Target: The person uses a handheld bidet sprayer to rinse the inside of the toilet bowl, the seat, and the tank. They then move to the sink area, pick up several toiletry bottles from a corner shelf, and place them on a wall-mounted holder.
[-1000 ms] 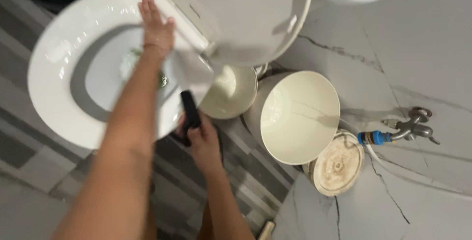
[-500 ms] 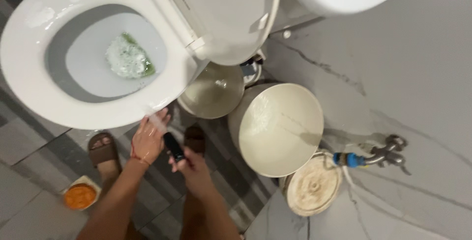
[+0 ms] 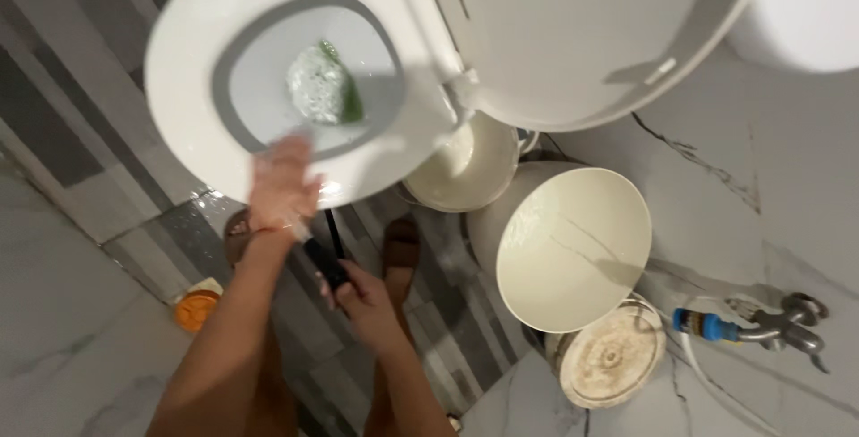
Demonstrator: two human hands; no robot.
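A white toilet (image 3: 192, 115) with its lid raised fills the upper part of the view; green foamy cleaner (image 3: 324, 88) lies in the bowl. My left hand (image 3: 282, 188) is blurred, fingers spread, over the front rim of the seat and holds nothing. My right hand (image 3: 358, 289) grips a black handle (image 3: 324, 258) whose thin black rod points up toward the rim. My two sandalled feet (image 3: 401, 245) stand on the striped grey floor below.
A large cream bin (image 3: 573, 249) stands right of the toilet, a smaller cream container (image 3: 465, 169) beside the toilet base. A round dirty lid (image 3: 611, 356) lies by a wall tap with a blue hose fitting (image 3: 707, 325). An orange cap (image 3: 195, 310) sits on the floor at left.
The view has swung, so the toilet sits more to the middle. My left hand rose from near the handle up to the seat's front rim. My right hand keeps the black handle.
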